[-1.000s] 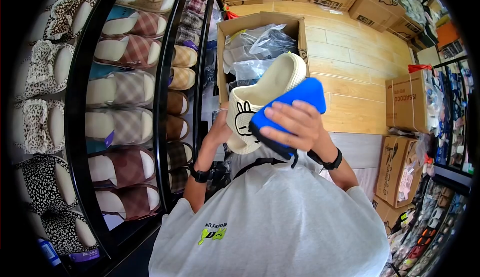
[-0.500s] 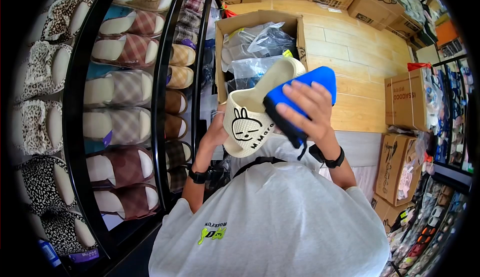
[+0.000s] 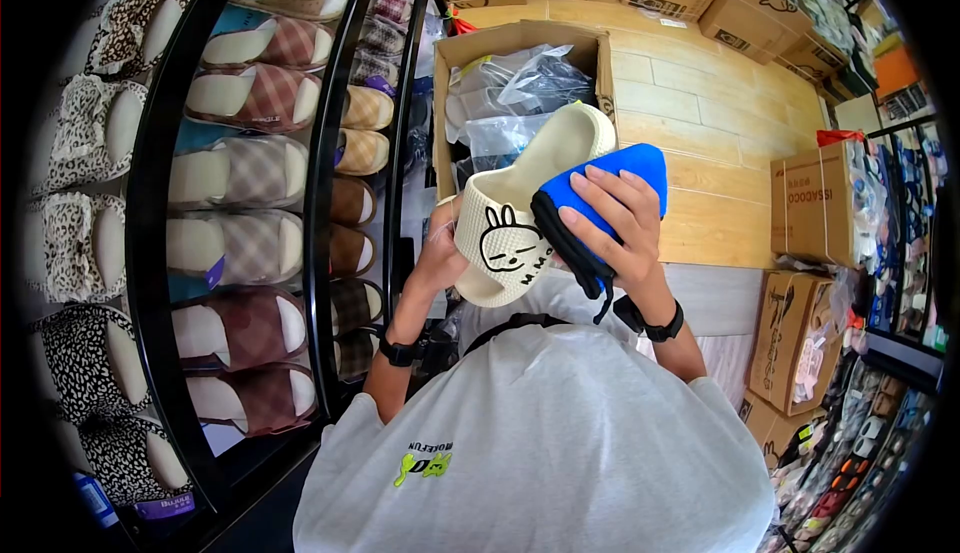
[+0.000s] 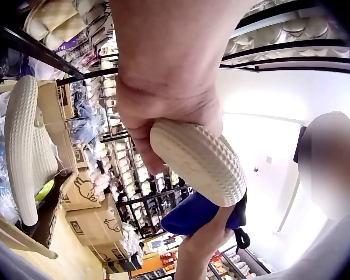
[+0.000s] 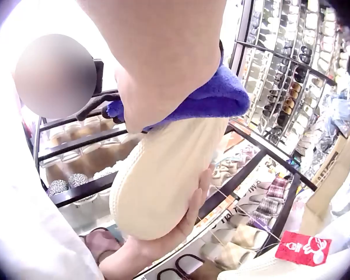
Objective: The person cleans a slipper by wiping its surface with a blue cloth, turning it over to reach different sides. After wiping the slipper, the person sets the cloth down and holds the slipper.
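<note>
A cream slide slipper (image 3: 478, 243) with a black rabbit face on its strap is held in front of the body in the head view, tilted. My left hand (image 3: 437, 253) grips its near left side. In my right hand (image 3: 622, 221) is a blue cloth (image 3: 645, 165) with black trim and a drawstring, bunched against the strap's right side, covering part of the lettering. The right wrist view shows the slipper's pale sole (image 5: 169, 175) with left fingers beneath. A second cream slipper (image 4: 22, 146) hangs below in the left wrist view; a red tag (image 5: 303, 248) appears near it.
An opened carton (image 3: 602, 63) of plastic-wrapped goods stands just beyond the slipper. To the left, black-framed racks (image 3: 325, 153) carry rows of slippers. Several cartons (image 3: 815, 198) line the back and right, with more stocked shelves (image 3: 915, 223) behind them.
The blue cloth slid right off the rabbit face and lettering, then came back slightly left over part of the lettering. The slipper shifted a little with it; the left hand kept its grip.
</note>
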Motion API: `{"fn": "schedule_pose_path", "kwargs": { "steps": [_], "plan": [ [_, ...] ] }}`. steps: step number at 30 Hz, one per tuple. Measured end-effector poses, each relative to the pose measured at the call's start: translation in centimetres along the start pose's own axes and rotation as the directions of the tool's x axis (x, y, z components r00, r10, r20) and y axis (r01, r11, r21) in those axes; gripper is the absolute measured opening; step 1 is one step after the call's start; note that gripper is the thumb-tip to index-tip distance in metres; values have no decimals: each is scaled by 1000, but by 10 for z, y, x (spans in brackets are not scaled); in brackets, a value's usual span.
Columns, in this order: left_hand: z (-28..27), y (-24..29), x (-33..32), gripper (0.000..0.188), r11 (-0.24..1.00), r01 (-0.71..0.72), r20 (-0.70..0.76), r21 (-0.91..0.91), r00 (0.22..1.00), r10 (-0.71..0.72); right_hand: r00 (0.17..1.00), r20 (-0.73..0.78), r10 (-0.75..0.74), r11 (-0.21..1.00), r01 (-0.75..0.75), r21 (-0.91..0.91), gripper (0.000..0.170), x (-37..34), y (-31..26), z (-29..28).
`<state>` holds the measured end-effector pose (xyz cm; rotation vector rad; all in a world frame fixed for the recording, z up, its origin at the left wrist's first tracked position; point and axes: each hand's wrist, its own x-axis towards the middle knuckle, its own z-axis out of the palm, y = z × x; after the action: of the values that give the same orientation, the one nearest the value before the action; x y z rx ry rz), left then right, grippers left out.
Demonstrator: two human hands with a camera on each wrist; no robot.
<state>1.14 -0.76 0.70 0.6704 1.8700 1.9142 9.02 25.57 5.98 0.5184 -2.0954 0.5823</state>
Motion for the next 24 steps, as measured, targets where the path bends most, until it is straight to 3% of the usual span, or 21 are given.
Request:
{"fn": "schedule_pose_path", "kwargs": {
  "steps": [2,9,12,15,18,22,24],
  "plan": [
    [3,7,7,47,995,-23,10,-100,1000,25,1000,6,-7,1000,7,12,40,-1,-2,1],
    [14,32,19,63,993,-112,3,-20,994,112,998,53,-45,997,41,66,35,-10,-7,-1],
    [10,22,19,69,982,-186,-3,25,983,186,998,69,14,991,-23,128,45,0,4,-7],
    [8,25,17,72,991,-123,7,-54,992,123,987,-7,158,985,-157,73,51,5,9,-3],
    [4,25,16,74,994,-23,49,-107,998,28,997,12,79,997,-79,-12,49,5,-2,-1],
    [3,23,12,73,992,9,39,-129,999,-4,997,57,-60,998,60,-1,41,-5,-1,3],
    [2,24,11,71,995,-41,37,-86,998,45,998,62,11,999,-13,42,44,2,5,1]
  ]
}}
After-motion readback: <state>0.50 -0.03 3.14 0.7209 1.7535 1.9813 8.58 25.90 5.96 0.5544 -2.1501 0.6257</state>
